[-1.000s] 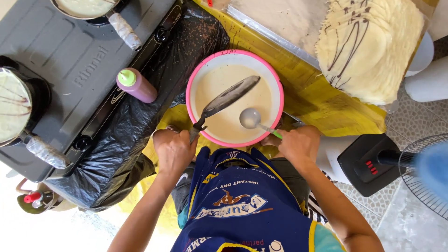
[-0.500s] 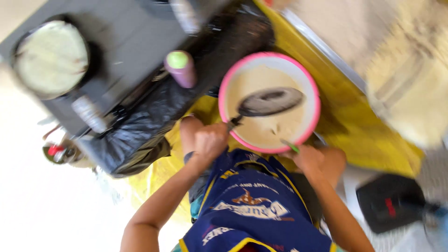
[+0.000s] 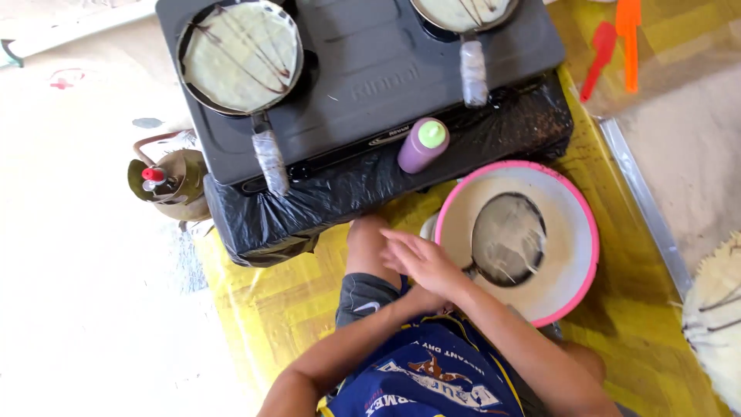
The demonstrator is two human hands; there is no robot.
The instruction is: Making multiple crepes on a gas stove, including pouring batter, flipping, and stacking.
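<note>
Pan (image 3: 508, 239): over pink-rimmed bowl (image 3: 575, 266), right of your hands, handle toward you.
Right hand (image 3: 421, 259): nearer, fingers spread.
Left hand: hidden, grip unclear.

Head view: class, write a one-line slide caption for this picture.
Seated person's hands meet beside a pink-rimmed batter bowl holding a small dark pan, near a two-burner stove.

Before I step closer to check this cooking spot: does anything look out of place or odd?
Mostly the small black pan: it lies inside the pink-rimmed basin of pale batter rather than on the stove, coated and dripping. Both pan handles on the stove are wrapped in pale material. Nothing looks spilled.
</note>
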